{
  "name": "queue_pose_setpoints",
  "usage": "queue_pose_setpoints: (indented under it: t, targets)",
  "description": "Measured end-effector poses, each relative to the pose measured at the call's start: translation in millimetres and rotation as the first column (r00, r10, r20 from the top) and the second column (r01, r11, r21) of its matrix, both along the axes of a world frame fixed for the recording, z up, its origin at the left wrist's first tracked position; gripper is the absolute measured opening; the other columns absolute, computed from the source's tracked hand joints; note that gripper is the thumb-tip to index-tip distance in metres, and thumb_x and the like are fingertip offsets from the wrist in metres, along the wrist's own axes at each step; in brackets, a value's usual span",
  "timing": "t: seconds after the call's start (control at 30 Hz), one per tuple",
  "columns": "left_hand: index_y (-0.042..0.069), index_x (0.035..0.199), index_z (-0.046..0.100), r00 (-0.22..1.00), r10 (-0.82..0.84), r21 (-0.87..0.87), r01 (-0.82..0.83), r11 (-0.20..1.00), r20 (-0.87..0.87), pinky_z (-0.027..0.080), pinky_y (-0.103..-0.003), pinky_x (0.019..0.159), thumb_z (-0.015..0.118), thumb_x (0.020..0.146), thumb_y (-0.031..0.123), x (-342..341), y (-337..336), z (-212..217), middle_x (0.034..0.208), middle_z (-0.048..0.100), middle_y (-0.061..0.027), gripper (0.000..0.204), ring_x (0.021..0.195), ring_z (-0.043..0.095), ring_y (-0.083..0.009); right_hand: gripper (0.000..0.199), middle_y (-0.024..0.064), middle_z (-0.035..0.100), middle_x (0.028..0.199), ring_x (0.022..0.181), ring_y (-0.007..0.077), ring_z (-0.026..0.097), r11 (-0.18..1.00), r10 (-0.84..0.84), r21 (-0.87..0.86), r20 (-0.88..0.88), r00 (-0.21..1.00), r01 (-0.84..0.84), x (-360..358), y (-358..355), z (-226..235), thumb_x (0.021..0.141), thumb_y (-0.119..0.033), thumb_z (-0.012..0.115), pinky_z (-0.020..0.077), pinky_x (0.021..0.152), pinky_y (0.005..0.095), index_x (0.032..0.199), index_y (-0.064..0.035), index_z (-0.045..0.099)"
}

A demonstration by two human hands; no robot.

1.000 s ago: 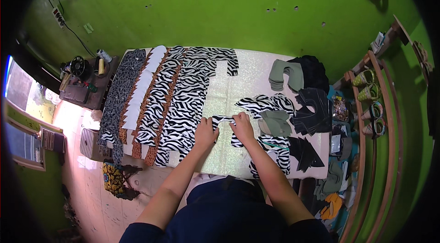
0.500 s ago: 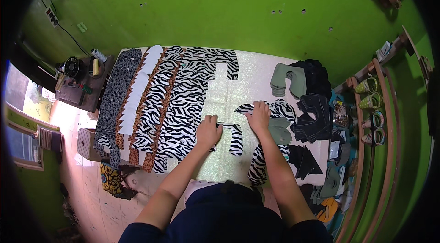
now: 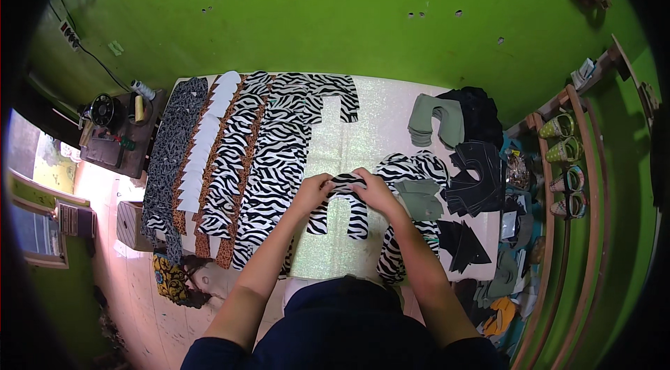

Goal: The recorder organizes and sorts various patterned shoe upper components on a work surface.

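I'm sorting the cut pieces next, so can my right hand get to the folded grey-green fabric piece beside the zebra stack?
Probably yes. The right hand holds the zebra-print U-shaped cut piece with the left hand, and the folded grey-green fabric piece lies uncovered just to its right.

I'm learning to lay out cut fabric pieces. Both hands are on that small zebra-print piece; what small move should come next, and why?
Probably lower the small U-shaped zebra-print fabric piece flat onto the pale glittery table top and smooth it. The left hand and right hand pinch its top edge, its two legs already lie on the bare strip, and other zebra-print pieces lie flat alongside.
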State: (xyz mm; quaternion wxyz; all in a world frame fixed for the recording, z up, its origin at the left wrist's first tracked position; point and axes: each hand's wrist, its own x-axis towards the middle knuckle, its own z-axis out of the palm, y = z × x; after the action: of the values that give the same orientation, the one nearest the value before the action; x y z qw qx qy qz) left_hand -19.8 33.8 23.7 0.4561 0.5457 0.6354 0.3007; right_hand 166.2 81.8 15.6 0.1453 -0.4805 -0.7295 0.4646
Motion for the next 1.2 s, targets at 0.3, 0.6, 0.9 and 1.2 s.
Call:
queue_pose_setpoints:
  t: [0.3, 0.6, 0.9, 1.2]
  targets:
    - [-0.002, 0.090, 0.062, 0.979, 0.081, 0.016, -0.079, 0.997, -0.185, 0.045, -0.034, 0.065, 0.061, 0.081, 0.014, -4.2, -20.2, -20.3, 0.077, 0.060, -0.0163, 0.019, 0.069, 0.059, -0.0288, 0.034, 0.0198, 0.063, 0.096, 0.090, 0.0349, 0.060, 0.989, -0.142, 0.056, 0.086, 0.986, 0.138, -11.6, -24.9, -27.5, 0.080, -0.018, 0.062, 0.0475, 0.077, 0.0387, 0.109, -0.0035, 0.055]
    - [-0.002, 0.090, 0.061, 0.952, 0.016, -0.005, -0.018, 1.000, -0.306, 0.046, -0.040, 0.072, 0.059, 0.081, 0.015, -3.8, -22.2, -30.6, 0.083, 0.061, -0.0203, 0.019, 0.079, 0.059, -0.0352, 0.034, 0.0188, 0.061, 0.098, 0.092, 0.0340, 0.059, 0.985, -0.133, 0.136, 0.185, 0.974, 0.109, -18.4, -28.2, -32.6, 0.078, -0.016, 0.063, 0.0473, 0.077, 0.0408, 0.108, -0.0036, 0.053]
    - [0.003, 0.090, 0.054, 0.830, -0.011, 0.008, 0.019, 1.000, -0.558, 0.047, -0.041, 0.070, 0.061, 0.080, 0.018, -0.6, -22.5, -31.7, 0.088, 0.058, -0.0160, 0.019, 0.080, 0.058, -0.0341, 0.052, 0.0154, 0.057, 0.093, 0.087, 0.0335, 0.057, 0.964, -0.251, 0.204, 0.483, 0.839, 0.171, -17.9, -24.8, -17.7, 0.069, -0.035, 0.075, 0.0476, 0.070, 0.0396, 0.097, -0.0022, 0.045]
    - [0.008, 0.093, 0.060, 0.622, -0.009, 0.393, 0.506, 0.768, -0.783, 0.045, -0.030, 0.064, 0.056, 0.071, 0.012, -8.4, -42.0, -41.4, 0.092, 0.054, -0.0032, 0.022, 0.082, 0.054, -0.0170, 0.038, 0.0109, 0.052, 0.085, 0.084, 0.0295, 0.052, 0.794, -0.370, 0.576, 0.208, 0.905, 0.193, -0.8, -51.6, -47.7, 0.071, -0.029, 0.071, 0.0434, 0.070, 0.0376, 0.090, -0.0048, 0.050]
